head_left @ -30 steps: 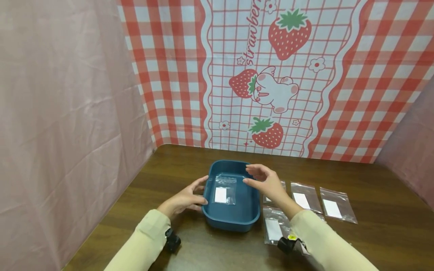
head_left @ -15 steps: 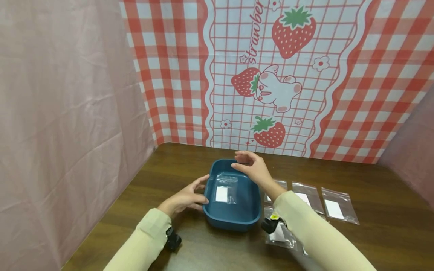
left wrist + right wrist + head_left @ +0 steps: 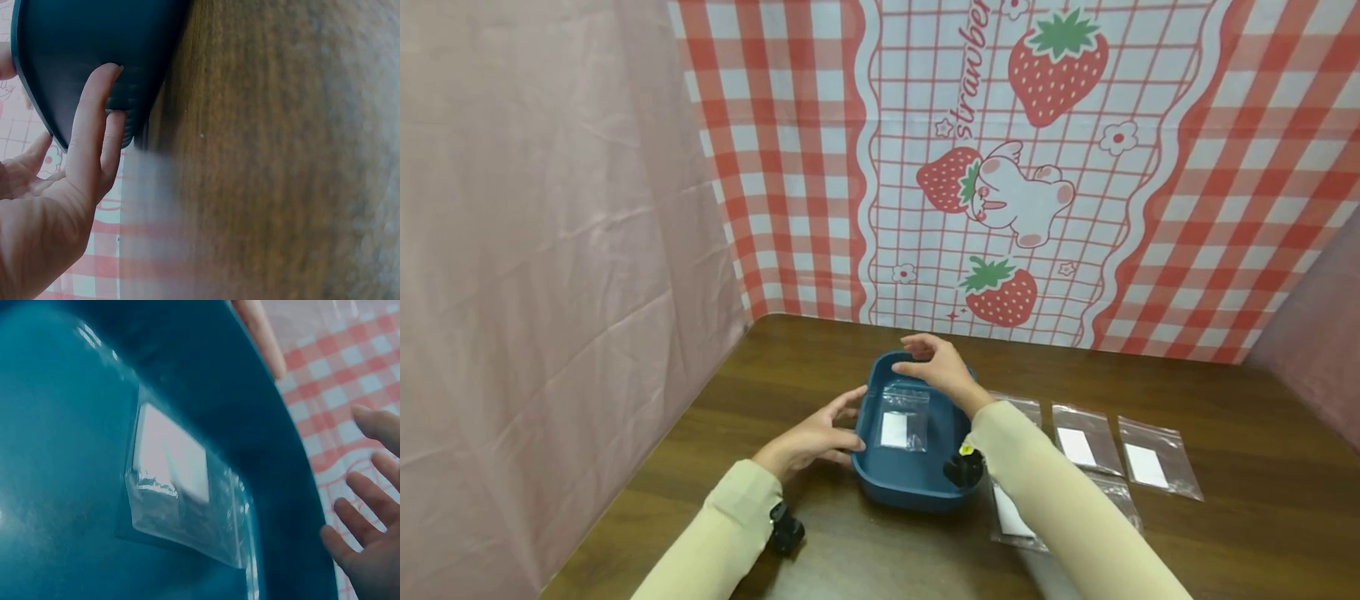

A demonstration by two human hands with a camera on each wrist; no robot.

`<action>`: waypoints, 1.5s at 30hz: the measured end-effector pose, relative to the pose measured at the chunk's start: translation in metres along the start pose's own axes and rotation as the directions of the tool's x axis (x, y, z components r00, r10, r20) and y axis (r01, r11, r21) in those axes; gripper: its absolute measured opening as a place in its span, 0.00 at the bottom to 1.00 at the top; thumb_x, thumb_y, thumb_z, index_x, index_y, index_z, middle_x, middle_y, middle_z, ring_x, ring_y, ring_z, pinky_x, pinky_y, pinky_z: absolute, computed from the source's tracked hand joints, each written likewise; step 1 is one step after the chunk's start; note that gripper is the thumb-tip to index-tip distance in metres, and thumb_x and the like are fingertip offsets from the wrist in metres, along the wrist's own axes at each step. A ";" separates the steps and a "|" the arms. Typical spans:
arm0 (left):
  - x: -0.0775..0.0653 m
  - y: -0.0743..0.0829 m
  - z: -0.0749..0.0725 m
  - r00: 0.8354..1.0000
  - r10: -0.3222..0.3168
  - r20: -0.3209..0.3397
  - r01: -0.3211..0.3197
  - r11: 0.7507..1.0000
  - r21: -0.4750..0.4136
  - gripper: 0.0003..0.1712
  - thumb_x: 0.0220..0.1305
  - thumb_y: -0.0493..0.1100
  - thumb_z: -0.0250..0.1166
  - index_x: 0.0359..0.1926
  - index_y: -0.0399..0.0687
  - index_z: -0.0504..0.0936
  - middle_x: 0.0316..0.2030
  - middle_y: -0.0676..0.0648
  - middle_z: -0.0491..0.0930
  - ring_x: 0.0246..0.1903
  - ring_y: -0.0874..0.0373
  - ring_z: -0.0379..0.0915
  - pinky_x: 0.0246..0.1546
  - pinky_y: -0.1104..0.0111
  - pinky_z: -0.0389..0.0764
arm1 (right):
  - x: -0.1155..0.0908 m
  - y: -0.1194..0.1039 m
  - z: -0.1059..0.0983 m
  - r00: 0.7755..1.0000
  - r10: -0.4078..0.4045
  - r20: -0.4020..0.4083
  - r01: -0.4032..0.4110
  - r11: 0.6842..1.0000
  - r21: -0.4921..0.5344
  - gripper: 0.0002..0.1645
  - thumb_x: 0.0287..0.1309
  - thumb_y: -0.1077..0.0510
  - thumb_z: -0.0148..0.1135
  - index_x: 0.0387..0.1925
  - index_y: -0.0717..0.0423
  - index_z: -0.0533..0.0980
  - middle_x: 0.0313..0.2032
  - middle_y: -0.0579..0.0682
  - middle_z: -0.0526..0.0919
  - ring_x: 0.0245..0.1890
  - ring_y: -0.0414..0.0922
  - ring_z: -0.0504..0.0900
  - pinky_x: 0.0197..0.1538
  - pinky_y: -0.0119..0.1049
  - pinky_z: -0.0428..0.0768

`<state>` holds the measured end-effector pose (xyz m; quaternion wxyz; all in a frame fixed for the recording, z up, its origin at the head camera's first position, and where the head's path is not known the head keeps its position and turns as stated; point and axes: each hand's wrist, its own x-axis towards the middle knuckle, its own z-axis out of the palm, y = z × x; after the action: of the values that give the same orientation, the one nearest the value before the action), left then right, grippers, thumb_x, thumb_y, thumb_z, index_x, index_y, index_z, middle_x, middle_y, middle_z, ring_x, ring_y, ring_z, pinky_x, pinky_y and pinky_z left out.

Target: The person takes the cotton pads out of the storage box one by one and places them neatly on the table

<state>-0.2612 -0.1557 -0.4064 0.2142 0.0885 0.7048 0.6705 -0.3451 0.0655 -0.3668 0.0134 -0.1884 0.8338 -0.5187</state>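
A blue rectangular basin (image 3: 917,493) sits on the table, and inside it lies a clear zip bag (image 3: 916,417) holding a white slab. At the basin's left side is my left hand (image 3: 812,435), its spread fingers reaching along the outer wall; in the left wrist view, extended fingers (image 3: 87,134) lie against that wall. My right hand (image 3: 936,367) hovers over the far end of the basin with fingers gently bent and thumb apart, holding nothing. The right wrist view has the bag (image 3: 181,512) near the basin wall, with the right hand (image 3: 369,531) beyond the rim.
Several more clear bags with white pieces lie right of the basin, among them a far-right bag (image 3: 1159,457) and one beside it (image 3: 1084,437). My right sleeve (image 3: 1060,492) partly covers others. A checked strawberry cloth (image 3: 805,208) hangs behind the wooden table (image 3: 700,450).
My right hand has moved left and a little farther back, from the basin's right side to over its far end. The left hand and the bag stay in place.
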 end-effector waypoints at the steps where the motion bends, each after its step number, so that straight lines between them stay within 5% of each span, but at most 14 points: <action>1: 0.000 0.000 0.000 1.000 0.001 0.003 -0.001 1.000 -0.001 0.51 0.50 0.29 0.63 0.72 0.55 0.51 0.62 0.33 0.53 0.39 0.45 0.75 0.36 0.54 0.80 | 0.001 0.002 0.001 1.000 -0.004 0.030 0.005 1.000 -0.030 0.31 0.50 0.55 0.69 0.56 0.58 0.73 0.53 0.61 0.75 0.55 0.57 0.70 0.54 0.50 0.70; 8: 0.002 0.002 0.002 1.000 0.011 0.013 -0.011 1.000 0.014 0.50 0.50 0.29 0.63 0.72 0.56 0.51 0.62 0.34 0.55 0.40 0.46 0.75 0.36 0.54 0.80 | 0.001 0.013 0.004 0.957 0.000 0.291 0.066 0.974 -0.219 0.34 0.48 0.57 0.70 0.57 0.61 0.71 0.55 0.60 0.73 0.58 0.57 0.68 0.58 0.51 0.67; 13: 0.003 0.001 0.002 0.999 0.020 0.029 -0.020 1.000 0.009 0.51 0.50 0.29 0.63 0.72 0.55 0.50 0.61 0.34 0.55 0.38 0.47 0.76 0.36 0.54 0.80 | 0.001 0.018 0.006 0.899 0.083 0.431 0.063 0.947 -0.314 0.38 0.44 0.54 0.73 0.58 0.59 0.71 0.58 0.58 0.71 0.60 0.56 0.66 0.60 0.51 0.64; 18: 0.003 0.001 0.001 0.999 0.023 0.029 -0.023 1.000 0.007 0.50 0.50 0.29 0.63 0.72 0.54 0.50 0.61 0.33 0.55 0.38 0.48 0.76 0.35 0.55 0.80 | -0.001 0.016 0.007 0.815 0.207 0.541 0.047 0.907 -0.418 0.41 0.40 0.55 0.76 0.59 0.53 0.71 0.60 0.56 0.68 0.59 0.52 0.65 0.60 0.51 0.63; 22: 0.002 0.002 0.001 1.000 0.020 0.022 -0.020 1.000 0.015 0.50 0.51 0.29 0.63 0.72 0.55 0.50 0.61 0.34 0.55 0.38 0.48 0.76 0.35 0.55 0.80 | -0.001 0.016 0.008 0.782 0.270 0.562 0.030 0.884 -0.467 0.44 0.36 0.57 0.78 0.60 0.48 0.71 0.62 0.53 0.65 0.59 0.50 0.64 0.61 0.51 0.62; 31: 0.002 0.002 0.001 1.000 0.013 0.020 -0.014 1.000 0.020 0.50 0.51 0.29 0.62 0.72 0.55 0.50 0.62 0.34 0.55 0.39 0.47 0.76 0.35 0.55 0.80 | -0.003 0.014 0.009 0.804 0.233 0.546 0.098 0.855 -0.509 0.35 0.41 0.63 0.73 0.55 0.46 0.75 0.59 0.52 0.70 0.58 0.50 0.66 0.60 0.55 0.62; 40: 0.000 0.002 0.000 1.000 0.009 0.015 -0.009 1.000 0.015 0.50 0.51 0.29 0.63 0.72 0.54 0.50 0.62 0.33 0.55 0.39 0.48 0.75 0.36 0.55 0.80 | -0.001 0.011 0.008 0.845 0.159 0.511 0.128 0.867 -0.482 0.32 0.43 0.67 0.71 0.53 0.48 0.77 0.51 0.49 0.76 0.48 0.46 0.71 0.56 0.50 0.69; 45: 0.000 0.000 -0.001 1.000 0.000 -0.001 0.000 1.000 0.019 0.50 0.51 0.30 0.63 0.72 0.55 0.50 0.62 0.34 0.55 0.40 0.48 0.74 0.37 0.55 0.80 | -0.002 0.007 0.004 0.856 0.105 0.507 0.169 0.870 -0.464 0.33 0.42 0.66 0.71 0.55 0.52 0.75 0.53 0.50 0.76 0.51 0.47 0.72 0.56 0.49 0.69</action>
<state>-0.2612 -0.1566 -0.4064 0.2133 0.0902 0.7111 0.6639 -0.3444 0.0653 -0.3754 0.1791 -0.3319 0.8999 -0.2190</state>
